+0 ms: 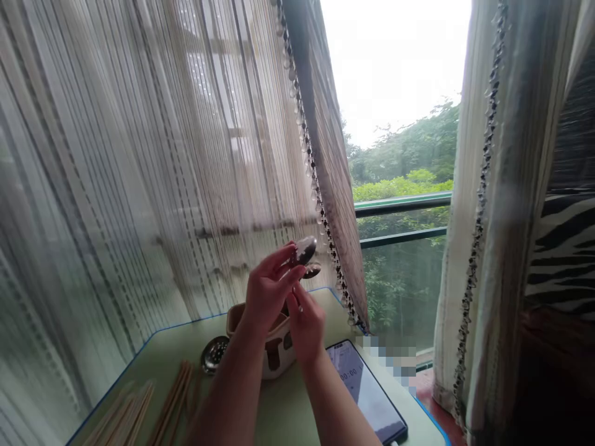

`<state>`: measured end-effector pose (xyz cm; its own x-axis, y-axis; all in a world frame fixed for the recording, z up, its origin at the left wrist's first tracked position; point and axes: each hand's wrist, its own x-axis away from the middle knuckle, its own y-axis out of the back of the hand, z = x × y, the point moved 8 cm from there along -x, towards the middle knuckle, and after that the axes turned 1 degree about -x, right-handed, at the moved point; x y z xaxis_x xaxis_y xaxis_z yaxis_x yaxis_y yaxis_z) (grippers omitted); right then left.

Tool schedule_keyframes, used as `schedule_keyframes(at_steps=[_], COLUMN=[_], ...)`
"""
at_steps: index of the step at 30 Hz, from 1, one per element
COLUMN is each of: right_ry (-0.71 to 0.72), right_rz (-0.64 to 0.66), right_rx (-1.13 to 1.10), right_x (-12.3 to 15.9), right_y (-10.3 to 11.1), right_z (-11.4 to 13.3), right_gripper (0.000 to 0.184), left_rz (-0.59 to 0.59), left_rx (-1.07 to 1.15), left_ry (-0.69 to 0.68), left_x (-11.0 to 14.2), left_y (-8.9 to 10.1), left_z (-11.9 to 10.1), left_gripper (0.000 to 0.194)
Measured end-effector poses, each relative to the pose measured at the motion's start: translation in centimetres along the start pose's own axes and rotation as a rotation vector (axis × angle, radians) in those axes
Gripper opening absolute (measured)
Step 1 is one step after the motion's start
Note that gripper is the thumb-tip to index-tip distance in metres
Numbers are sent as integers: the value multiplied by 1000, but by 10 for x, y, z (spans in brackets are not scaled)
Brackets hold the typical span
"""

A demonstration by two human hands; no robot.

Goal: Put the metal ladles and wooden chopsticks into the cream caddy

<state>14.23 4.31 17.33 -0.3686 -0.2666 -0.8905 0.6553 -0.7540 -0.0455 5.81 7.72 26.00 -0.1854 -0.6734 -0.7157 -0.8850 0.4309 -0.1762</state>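
Both hands are raised above a green table (288, 409). My left hand (268, 288) pinches a shiny metal spoon (304, 250) near its bowl, fingers closed on it. My right hand (304, 322) sits just below and grips the handles; a second spoon bowl (312, 270) shows beneath the first. The handles are hidden behind my fingers. A cream and brown holder (274, 356) stands on the table right under my hands.
Bamboo chopsticks (171, 402) lie at the table's left front. A round metal strainer (214, 354) rests beside the holder. A phone (367, 391) showing a timer lies to the right. Sheer striped curtains (139, 173) hang behind; a window railing (402, 203) lies beyond.
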Motion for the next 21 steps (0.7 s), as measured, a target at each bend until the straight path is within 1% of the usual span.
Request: schedule_keyframes(at_steps=[2,5,7,11,13,16,18,21], right_ry=[-18,-88,-150,-270,-272,-210,-188,-192], right_rz=[-20,-17,14,119,134,113,104,112], right_rx=[-4,-42,-68,-160,-184,-141,-117,-121], right_x=[-1,-1,-1,1,0,-4,-5,-6], right_y=[3,0,-4,-17,-17,-13,-11,-12], right_z=[-4,-11,-16,-23,-23,-20,-21,-25], right_gripper=[36,36,32,27,27,27,27,27], left_rz=[1,-58,-102,-228,-255,-243,-240,-246], left_rx=[11,15,13,25,21,14,16,24], left_ry=[27,14,-25,-169,-228,-290,-317,-328], left_x=[-4,-9,-12,-12,-11,-12,-13,-14], left_y=[-6,-3,2,18,23,25,26,27], left_z=[6,10,9,1,-4,-8,-9,-7], left_gripper=[46,43,40,34,33,33,33,32])
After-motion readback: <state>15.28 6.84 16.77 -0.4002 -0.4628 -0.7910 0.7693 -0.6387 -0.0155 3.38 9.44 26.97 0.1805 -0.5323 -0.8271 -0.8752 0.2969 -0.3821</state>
